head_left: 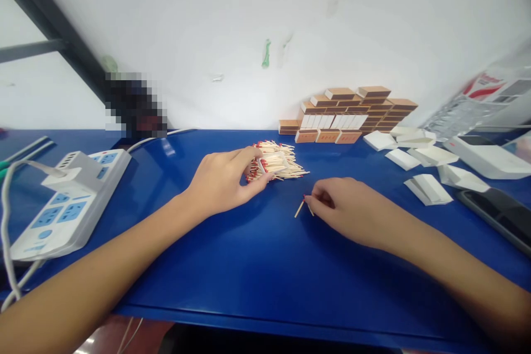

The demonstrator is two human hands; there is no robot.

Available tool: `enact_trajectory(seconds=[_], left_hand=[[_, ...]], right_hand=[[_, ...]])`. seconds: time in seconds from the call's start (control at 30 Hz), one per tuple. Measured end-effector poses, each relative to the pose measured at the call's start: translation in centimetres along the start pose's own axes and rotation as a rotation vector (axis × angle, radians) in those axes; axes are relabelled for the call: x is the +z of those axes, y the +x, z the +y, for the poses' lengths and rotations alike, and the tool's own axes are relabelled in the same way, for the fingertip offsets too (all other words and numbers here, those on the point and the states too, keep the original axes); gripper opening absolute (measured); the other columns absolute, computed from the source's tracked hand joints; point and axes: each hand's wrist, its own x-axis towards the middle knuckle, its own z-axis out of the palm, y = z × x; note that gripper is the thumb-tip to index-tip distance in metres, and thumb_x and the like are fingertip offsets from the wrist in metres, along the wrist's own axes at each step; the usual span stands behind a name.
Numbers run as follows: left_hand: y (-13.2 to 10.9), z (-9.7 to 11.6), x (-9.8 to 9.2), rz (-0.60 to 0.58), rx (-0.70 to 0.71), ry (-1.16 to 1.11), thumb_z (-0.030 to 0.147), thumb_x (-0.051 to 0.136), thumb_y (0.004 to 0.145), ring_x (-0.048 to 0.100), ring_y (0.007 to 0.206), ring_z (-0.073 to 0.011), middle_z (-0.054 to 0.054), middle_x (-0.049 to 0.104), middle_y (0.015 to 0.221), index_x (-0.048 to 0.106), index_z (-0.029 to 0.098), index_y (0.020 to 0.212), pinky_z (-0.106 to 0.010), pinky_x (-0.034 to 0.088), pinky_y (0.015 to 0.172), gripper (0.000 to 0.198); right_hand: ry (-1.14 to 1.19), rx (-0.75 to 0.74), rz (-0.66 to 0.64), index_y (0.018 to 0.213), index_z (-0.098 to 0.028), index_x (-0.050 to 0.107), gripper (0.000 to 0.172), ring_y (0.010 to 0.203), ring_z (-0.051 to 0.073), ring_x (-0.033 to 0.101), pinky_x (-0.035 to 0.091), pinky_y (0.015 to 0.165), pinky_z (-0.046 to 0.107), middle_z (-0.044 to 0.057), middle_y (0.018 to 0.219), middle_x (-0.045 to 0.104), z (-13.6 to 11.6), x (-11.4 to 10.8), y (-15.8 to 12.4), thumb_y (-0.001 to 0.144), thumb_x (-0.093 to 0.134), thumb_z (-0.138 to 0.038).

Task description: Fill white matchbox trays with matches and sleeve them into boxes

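My left hand (224,180) is closed around a small white matchbox tray (286,165) filled with red-tipped matches. Behind and beside the tray spreads a loose pile of matches (296,170) on the blue table. To the right, my right hand (344,204) pinches a couple of matches (299,209) between thumb and fingers, just above the table surface. Its other fingers are curled, and part of the grip is hidden. The held matches point downward, with a red head near the fingertips.
Stacked matchboxes (352,105) stand against the wall. Several folded white paper trays (427,189) lie at the right, near a phone (498,215), a white box (489,157) and a plastic bottle (473,99). A power strip (74,204) with cables occupies the left side of the table (249,265).
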Motion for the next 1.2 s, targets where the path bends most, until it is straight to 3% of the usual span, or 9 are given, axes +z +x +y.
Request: enact_trajectory(seconds=[0.1,0.23,0.33,0.5,0.83,1.03,1.2], left_hand=[[0.0,0.0,0.1,-0.004,0.001,-0.001,0.047,0.063,0.097,0.066,0.063,-0.0143,-0.004,0.077,0.086,0.068,0.017,0.111,-0.027,0.047,0.058,0.034],[0.0,0.0,0.2,-0.016,0.005,-0.010,0.049,0.063,0.097,0.066,0.062,-0.0141,-0.003,0.076,0.085,0.068,0.017,0.112,-0.027,0.047,0.057,0.035],[0.0,0.0,0.2,-0.011,0.006,-0.009,0.048,0.063,0.097,0.066,0.062,-0.0142,-0.003,0.075,0.082,0.068,0.017,0.111,-0.026,0.047,0.057,0.034],[-0.1,-0.1,0.2,0.010,0.005,0.002,0.047,0.064,0.096,0.064,0.060,-0.0133,-0.001,0.074,0.079,0.068,0.018,0.111,-0.025,0.044,0.055,0.033],[0.0,0.2,0.0,0.006,0.030,-0.010,0.047,0.064,0.096,0.067,0.063,-0.0146,-0.002,0.075,0.080,0.069,0.017,0.107,-0.026,0.047,0.058,0.032],[-0.2,0.2,0.3,-0.020,0.035,-0.011,0.047,0.063,0.096,0.068,0.064,-0.0151,-0.003,0.076,0.084,0.069,0.017,0.107,-0.027,0.048,0.059,0.032],[-0.3,0.2,0.4,-0.029,0.039,-0.024,0.047,0.063,0.096,0.068,0.064,-0.0158,-0.001,0.074,0.078,0.069,0.016,0.108,-0.027,0.048,0.059,0.033]], right_hand=[[-0.011,-0.033,0.002,0.069,-0.023,0.066,0.047,0.063,0.021,0.064,0.040,0.056,0.033,0.005,0.073,0.071,-0.1,0.1,-0.1,0.103,0.049,-0.051],[-0.103,-0.039,0.100,0.070,-0.023,0.065,0.049,0.063,0.023,0.063,0.037,0.053,0.033,0.006,0.072,0.070,-0.4,0.6,-0.2,0.094,0.058,-0.066],[-0.129,-0.065,0.146,0.075,-0.022,0.064,0.039,0.065,0.022,0.063,0.038,0.053,0.032,0.006,0.076,0.071,-0.6,1.0,-0.3,0.091,0.065,-0.058],[-0.042,-0.103,0.048,0.084,-0.023,0.067,0.020,0.067,0.019,0.063,0.039,0.055,0.030,0.002,0.075,0.069,-0.2,0.7,-0.1,0.097,0.062,-0.037],[0.103,-0.189,0.001,0.082,-0.023,0.066,0.029,0.065,0.016,0.063,0.038,0.056,0.028,0.001,0.078,0.070,1.6,-0.1,0.9,0.101,0.059,-0.044],[0.042,-0.140,0.038,0.085,-0.024,0.067,0.028,0.062,0.016,0.061,0.039,0.055,0.028,0.000,0.076,0.069,2.1,-0.4,0.8,0.099,0.060,-0.046],[0.027,-0.160,-0.006,0.081,-0.023,0.066,0.030,0.063,0.015,0.061,0.038,0.055,0.028,0.000,0.076,0.070,2.2,-0.3,0.6,0.100,0.059,-0.046]])
